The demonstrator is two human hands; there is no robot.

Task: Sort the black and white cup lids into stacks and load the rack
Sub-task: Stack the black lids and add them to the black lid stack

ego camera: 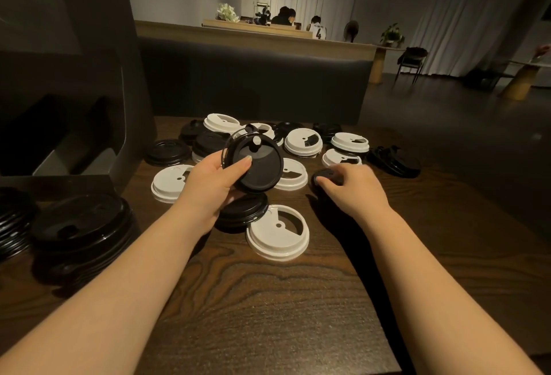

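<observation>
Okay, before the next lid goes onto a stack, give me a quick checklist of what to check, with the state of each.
1. Left hand has a firm hold on the raised black lid: ok, thumb on its face, fingers behind.
2. Right hand has gripped the black lid on the table: cannot tell, fingers cover it.
3. Black stack at the left is reachable: ok.
4. White lid nearest lies apart from the black ones: not ok, it touches the short black pile.
5. Rack ready to load: cannot tell.
</observation>
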